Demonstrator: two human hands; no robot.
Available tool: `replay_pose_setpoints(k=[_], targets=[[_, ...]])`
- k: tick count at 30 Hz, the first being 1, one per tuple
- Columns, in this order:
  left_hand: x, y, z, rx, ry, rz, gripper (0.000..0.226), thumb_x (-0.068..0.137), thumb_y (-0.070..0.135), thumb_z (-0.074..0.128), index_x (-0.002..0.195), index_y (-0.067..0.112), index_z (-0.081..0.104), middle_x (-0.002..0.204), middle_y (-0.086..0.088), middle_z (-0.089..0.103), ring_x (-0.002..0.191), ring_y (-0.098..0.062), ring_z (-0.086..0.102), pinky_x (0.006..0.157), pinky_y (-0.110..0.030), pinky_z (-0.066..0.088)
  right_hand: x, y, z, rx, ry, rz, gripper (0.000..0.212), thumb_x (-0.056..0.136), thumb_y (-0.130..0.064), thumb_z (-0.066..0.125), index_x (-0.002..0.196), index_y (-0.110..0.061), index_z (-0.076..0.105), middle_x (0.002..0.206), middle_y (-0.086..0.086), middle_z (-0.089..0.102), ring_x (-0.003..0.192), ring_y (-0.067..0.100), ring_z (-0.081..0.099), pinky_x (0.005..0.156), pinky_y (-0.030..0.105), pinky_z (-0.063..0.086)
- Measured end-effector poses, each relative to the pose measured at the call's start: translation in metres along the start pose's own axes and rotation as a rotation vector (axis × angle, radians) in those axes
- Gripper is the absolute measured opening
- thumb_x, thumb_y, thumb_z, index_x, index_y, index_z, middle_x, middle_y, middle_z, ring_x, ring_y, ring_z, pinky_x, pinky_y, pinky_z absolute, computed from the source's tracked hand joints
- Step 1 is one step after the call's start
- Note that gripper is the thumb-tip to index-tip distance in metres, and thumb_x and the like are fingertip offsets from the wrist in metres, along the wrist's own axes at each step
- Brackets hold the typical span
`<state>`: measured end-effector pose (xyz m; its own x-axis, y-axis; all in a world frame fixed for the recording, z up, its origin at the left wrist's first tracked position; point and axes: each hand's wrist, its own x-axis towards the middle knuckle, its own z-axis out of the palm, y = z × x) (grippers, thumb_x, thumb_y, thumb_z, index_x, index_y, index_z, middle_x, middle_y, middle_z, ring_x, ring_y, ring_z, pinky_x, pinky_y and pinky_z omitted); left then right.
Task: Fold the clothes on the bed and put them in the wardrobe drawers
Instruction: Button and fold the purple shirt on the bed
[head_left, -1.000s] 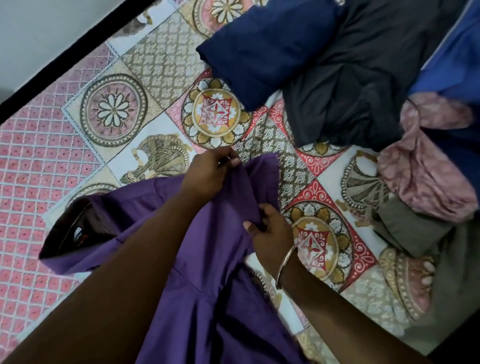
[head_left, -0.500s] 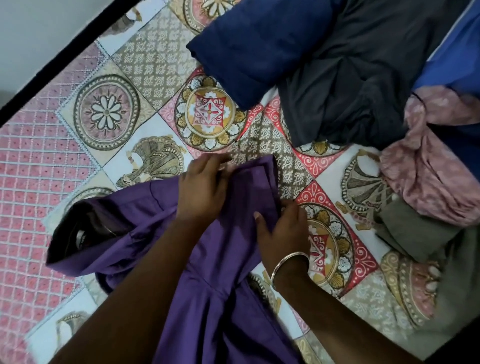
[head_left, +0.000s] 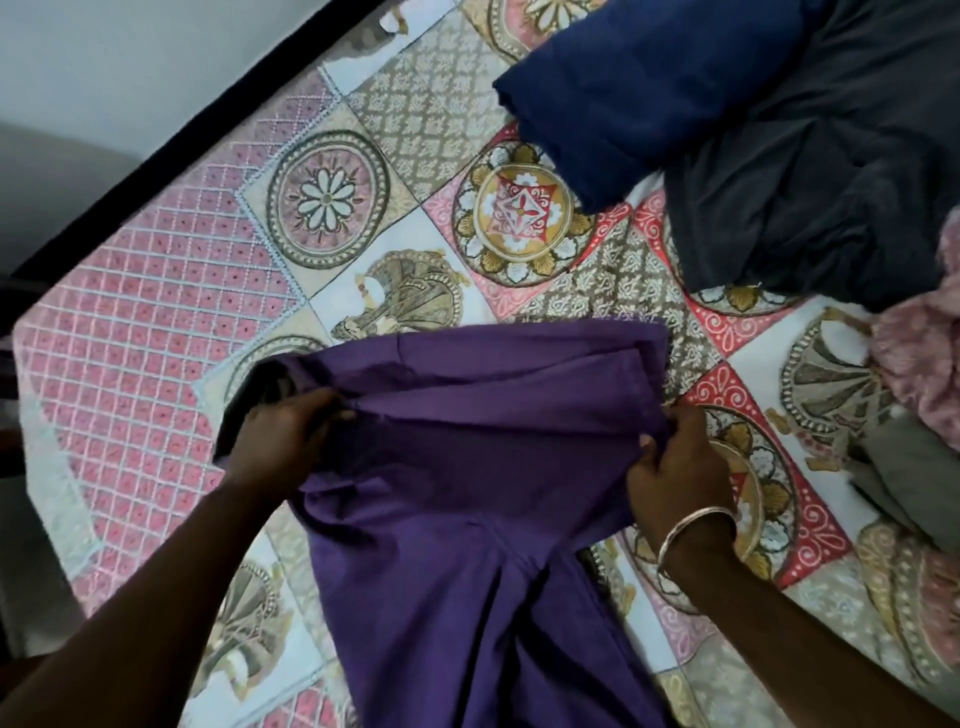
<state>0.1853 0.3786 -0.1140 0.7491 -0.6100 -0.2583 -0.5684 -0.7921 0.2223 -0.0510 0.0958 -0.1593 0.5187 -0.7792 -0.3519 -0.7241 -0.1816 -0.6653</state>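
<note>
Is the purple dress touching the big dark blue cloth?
Apart. The head view shows a strip of patterned bedsheet between the purple dress and the dark blue cloth.

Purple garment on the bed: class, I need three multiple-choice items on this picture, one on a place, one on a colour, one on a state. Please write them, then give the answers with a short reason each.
1. Where does the navy cloth lie with respect to the purple garment?
A. Beyond it, at the top of the picture
B. Under it
C. At the near left corner

2. What colour is the bangle on the right wrist?
A. Red
B. Silver
C. Black

3. What are the two hands doing?
A. Both hang idle
B. Only one touches the cloth
C. Each grips one side of the purple garment

Answers:
1. A: the navy cloth lies past the purple garment, apart from it.
2. B: the bangle looks pale and silvery.
3. C: the left hand and the right hand curl on opposite edges of the cloth.
</note>
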Motion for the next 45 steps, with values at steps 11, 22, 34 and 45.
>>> replay_pose_setpoints(k=[11, 22, 34, 45], targets=[[0.030, 0.001, 0.006, 0.239, 0.012, 0.146, 0.047, 0.088, 0.062, 0.043, 0.097, 0.020, 0.063, 0.096, -0.007, 0.072, 0.088, -0.031, 0.069, 0.066, -0.036, 0.041, 0.076, -0.037, 0.018, -0.514, -0.049, -0.766, 0.038, 0.087, -0.042, 0.052, 0.112, -0.017, 0.066, 0.121, 0.005, 0.059, 0.112, 0.034, 0.054, 0.088, 0.046, 0.044], [-0.004, -0.037, -0.010, 0.183, 0.236, -0.010, 0.026, 0.090, 0.037, 0.040, 0.098, 0.021, 0.059, 0.075, -0.014, 0.072, 0.064, -0.036, 0.069, 0.077, -0.051, 0.049, 0.088, -0.036, 0.004, -0.326, -0.177, -0.904, 0.018, 0.087, -0.027, 0.037, 0.103, -0.019, 0.043, 0.077, 0.014, 0.067, 0.060, 0.039, 0.063, 0.053, 0.033, 0.045], [0.069, -0.061, -0.052, 0.097, -0.079, 0.314, 0.039, 0.086, 0.057, 0.047, 0.095, 0.024, 0.066, 0.094, 0.004, 0.061, 0.079, -0.024, 0.062, 0.066, -0.034, 0.048, 0.116, -0.014, 0.008, -0.516, 0.045, -0.860, 0.021, 0.093, -0.026, 0.042, 0.098, -0.010, 0.054, 0.080, 0.016, 0.063, 0.063, 0.038, 0.059, 0.050, 0.032, 0.037], [0.085, -0.046, -0.007, 0.163, 0.046, -0.056, 0.014, 0.087, 0.026, 0.033, 0.093, 0.029, 0.045, 0.108, -0.009, 0.066, 0.102, -0.033, 0.062, 0.085, -0.046, 0.033, 0.131, -0.015, 0.012, -0.572, 0.156, -0.877, 0.009, 0.096, -0.015, 0.046, 0.093, -0.009, 0.053, 0.077, 0.016, 0.057, 0.061, 0.036, 0.054, 0.048, 0.033, 0.037]])
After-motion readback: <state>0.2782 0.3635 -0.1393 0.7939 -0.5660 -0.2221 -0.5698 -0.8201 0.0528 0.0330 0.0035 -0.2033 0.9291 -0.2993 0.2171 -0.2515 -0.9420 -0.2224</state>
